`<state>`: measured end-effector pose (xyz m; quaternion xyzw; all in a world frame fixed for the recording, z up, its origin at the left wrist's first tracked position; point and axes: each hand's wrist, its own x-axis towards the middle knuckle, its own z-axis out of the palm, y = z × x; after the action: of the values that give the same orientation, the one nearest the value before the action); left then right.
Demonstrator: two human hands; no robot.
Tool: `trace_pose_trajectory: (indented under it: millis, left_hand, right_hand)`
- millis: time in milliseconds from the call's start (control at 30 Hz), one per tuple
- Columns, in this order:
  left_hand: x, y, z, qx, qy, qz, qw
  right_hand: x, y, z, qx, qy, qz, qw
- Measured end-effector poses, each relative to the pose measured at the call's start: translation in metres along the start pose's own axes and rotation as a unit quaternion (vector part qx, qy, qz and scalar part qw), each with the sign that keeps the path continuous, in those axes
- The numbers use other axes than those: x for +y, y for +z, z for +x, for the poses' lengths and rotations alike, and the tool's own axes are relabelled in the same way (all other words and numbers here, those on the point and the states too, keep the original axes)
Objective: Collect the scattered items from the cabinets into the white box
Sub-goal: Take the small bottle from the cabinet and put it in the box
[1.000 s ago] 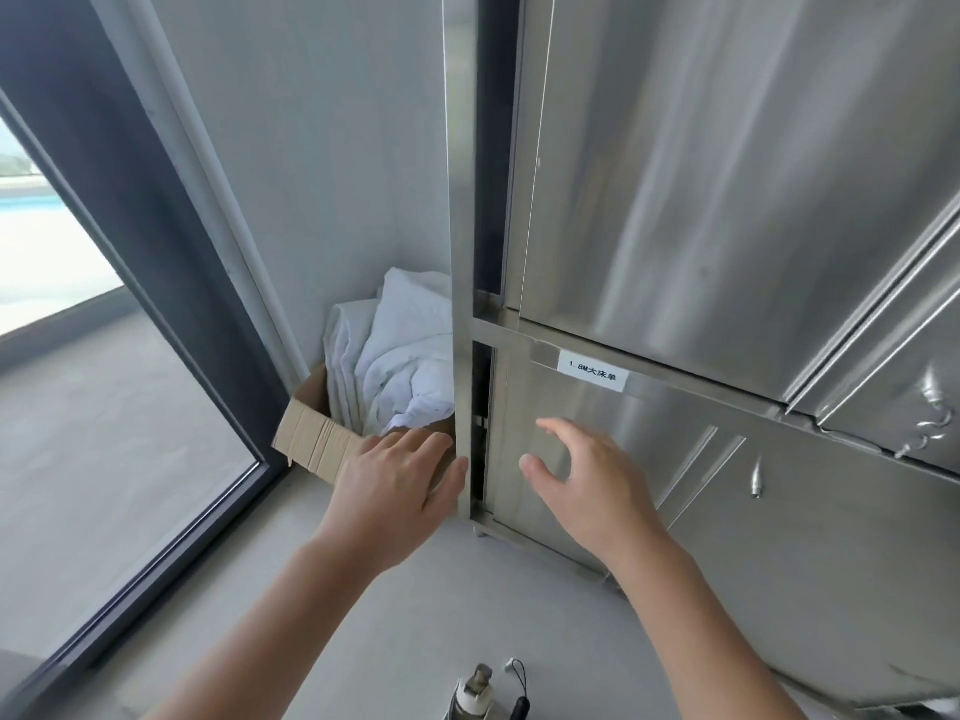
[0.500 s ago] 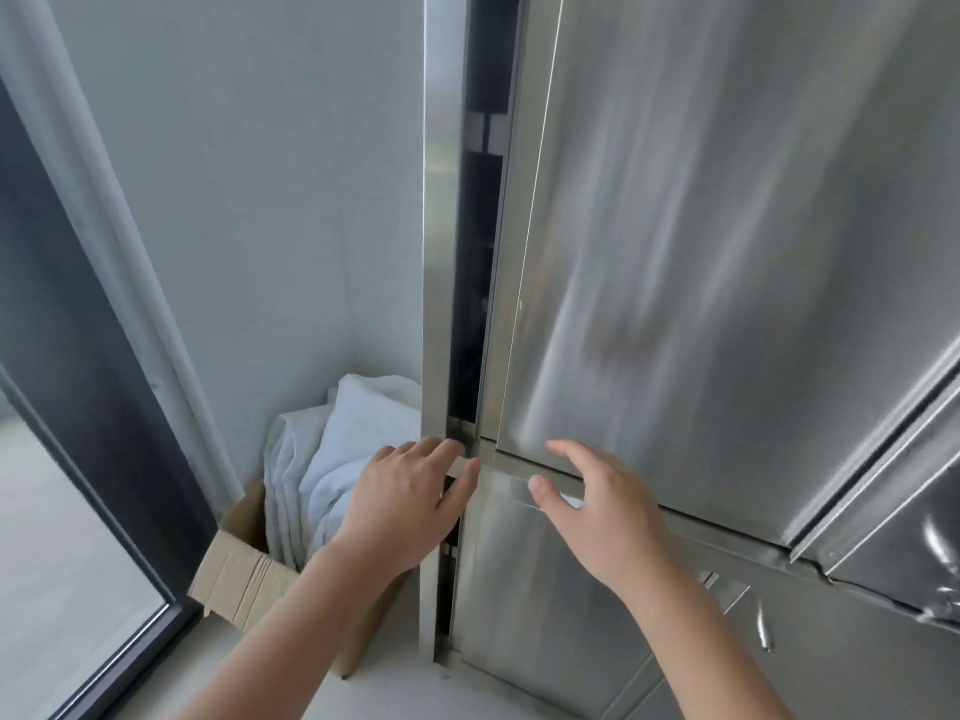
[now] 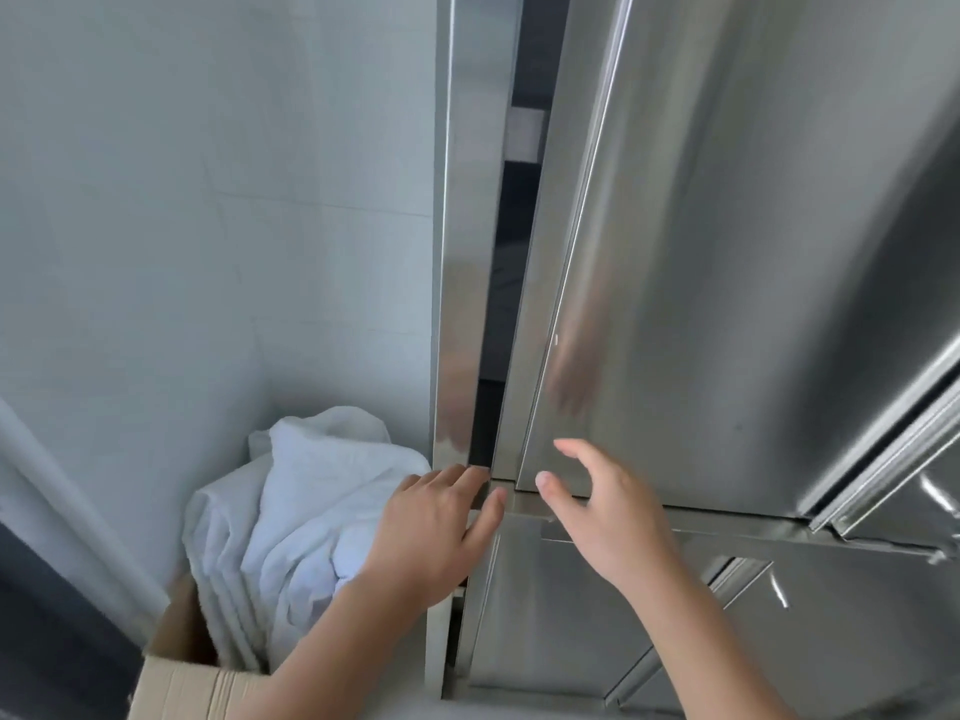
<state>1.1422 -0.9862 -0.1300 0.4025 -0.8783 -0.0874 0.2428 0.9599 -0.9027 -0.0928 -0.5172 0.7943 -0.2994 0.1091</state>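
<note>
Hands are both hovering at the front of the stainless cabinet [image 3: 779, 356], with bare forearms showing below them. The left hand [image 3: 431, 537] is lying with its back toward the camera, fingers straight and close together, holding nothing. Its fingertips are sitting at the foot of a dark gap [image 3: 496, 304], where the steel frame post [image 3: 462, 252] is meeting the crossbar between the upper and lower compartments. Contact with the metal looks likely, but cannot tell for certain.

The right hand [image 3: 608, 517] is hanging just right of the left one, fingers spread wide and loosely bent, thumb pointing back toward the left hand, gripping nothing. It is sitting in front of the bottom edge of the upper door [image 3: 727, 226]; cannot tell if it is touching.

The upper door is standing slightly ajar, and the gap is running straight up from the left fingertips. The interior is showing only as shadow, too dark to read. The lower door [image 3: 571, 615] is lying below both hands.

Left of the left hand and partly behind its wrist, a cardboard box [image 3: 182, 683] is standing against the pale wall [image 3: 208, 200]. White towels [image 3: 311, 511] are bulging out of it, their right edge just beside the frame post.
</note>
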Motion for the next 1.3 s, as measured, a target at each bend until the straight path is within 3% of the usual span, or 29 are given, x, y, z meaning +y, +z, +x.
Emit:
trace_pose_trajectory:
  millis: [300, 467, 667, 1300]
  left_hand:
    - [0.015, -0.004, 0.011, 0.038, 0.022, -0.022, 0.999]
    - [0.039, 0.001, 0.024, 0.072, -0.034, -0.125, 0.989]
    - [0.052, 0.009, 0.041, 0.049, -0.069, -0.168, 0.982]
    - [0.094, 0.029, 0.063, 0.067, -0.028, -0.219, 0.973]
  right_hand:
    - [0.002, -0.014, -0.005, 0.014, -0.009, -0.010, 1.000]
    - [0.011, -0.040, -0.004, 0.034, -0.037, -0.009, 0.999]
    - [0.025, -0.054, -0.007, 0.033, -0.053, 0.005, 0.998]
    - [0.062, -0.086, -0.017, 0.062, -0.003, -0.006, 0.998]
